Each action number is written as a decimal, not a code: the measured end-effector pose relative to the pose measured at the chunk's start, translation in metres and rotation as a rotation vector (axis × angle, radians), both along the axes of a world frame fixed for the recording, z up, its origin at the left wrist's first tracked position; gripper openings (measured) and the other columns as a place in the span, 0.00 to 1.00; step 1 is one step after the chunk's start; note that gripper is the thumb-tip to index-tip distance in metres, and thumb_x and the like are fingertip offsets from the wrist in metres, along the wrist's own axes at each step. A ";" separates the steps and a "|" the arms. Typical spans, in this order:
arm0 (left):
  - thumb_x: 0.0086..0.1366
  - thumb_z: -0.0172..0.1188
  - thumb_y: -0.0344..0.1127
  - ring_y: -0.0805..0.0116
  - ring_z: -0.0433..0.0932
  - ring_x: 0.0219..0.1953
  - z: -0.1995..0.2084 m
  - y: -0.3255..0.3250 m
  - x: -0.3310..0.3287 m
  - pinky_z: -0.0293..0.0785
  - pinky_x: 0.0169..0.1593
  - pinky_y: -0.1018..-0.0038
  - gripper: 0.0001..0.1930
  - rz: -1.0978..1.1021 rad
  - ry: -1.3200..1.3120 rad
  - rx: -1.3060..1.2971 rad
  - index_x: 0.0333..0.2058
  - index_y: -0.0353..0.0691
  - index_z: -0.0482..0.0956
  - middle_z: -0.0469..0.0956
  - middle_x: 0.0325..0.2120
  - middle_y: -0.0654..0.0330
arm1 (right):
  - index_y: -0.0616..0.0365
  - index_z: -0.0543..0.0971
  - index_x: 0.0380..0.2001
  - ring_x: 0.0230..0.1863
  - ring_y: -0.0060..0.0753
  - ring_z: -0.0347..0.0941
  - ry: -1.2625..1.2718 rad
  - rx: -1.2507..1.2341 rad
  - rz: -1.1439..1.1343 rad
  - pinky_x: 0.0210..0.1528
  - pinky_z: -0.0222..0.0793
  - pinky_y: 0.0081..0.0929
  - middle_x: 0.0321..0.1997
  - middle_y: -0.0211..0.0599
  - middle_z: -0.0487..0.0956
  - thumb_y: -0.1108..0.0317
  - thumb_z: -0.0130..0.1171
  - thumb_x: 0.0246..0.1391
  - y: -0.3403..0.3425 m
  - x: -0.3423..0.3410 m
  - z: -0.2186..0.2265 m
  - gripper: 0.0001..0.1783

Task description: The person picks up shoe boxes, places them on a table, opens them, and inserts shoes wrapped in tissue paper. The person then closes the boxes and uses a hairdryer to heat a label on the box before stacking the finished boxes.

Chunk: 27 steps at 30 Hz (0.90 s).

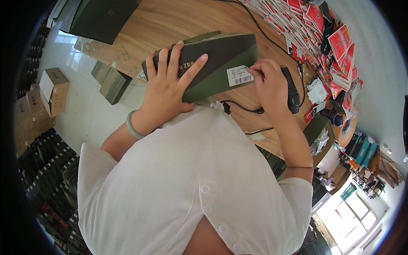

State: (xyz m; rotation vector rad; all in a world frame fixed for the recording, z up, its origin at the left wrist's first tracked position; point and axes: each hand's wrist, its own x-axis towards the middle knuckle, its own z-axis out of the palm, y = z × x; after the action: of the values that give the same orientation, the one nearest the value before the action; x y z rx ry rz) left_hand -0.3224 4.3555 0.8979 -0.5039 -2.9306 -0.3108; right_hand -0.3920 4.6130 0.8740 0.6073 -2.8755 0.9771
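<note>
A dark green and black cardboard box (225, 51), shaped like a shoebox, is tilted in front of my chest at the near edge of the table. My left hand (165, 85) grips it from the left, fingers spread across its face and the thumb at its near edge. Near its right end is a white barcode label (239, 76). My right hand (270, 80) is closed in a pinch at the label's right edge, thumb against forefinger. A black handheld device (291, 91), perhaps a scanner, lies just right of that hand, partly hidden.
Red and white cards (293, 25) are heaped at the table's far right, with black cables (272, 40) beside them. Another dark green box (102, 19) stands at the far left. Brown cartons (53, 91) and a green box (111, 83) sit left of the wooden table (170, 19).
</note>
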 end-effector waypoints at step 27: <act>0.27 0.75 0.46 0.44 0.59 0.58 0.003 0.000 0.001 0.52 0.58 0.45 0.57 0.002 -0.008 0.031 0.64 0.56 0.63 0.57 0.61 0.42 | 0.62 0.69 0.35 0.53 0.50 0.75 -0.287 -0.163 0.243 0.44 0.73 0.38 0.50 0.49 0.77 0.77 0.54 0.55 0.026 0.010 0.019 0.06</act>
State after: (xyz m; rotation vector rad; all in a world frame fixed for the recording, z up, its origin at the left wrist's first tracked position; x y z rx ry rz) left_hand -0.3218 4.3550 0.9011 -0.4969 -2.9293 -0.3588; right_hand -0.3819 4.6391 0.8933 0.8846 -2.9669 1.4253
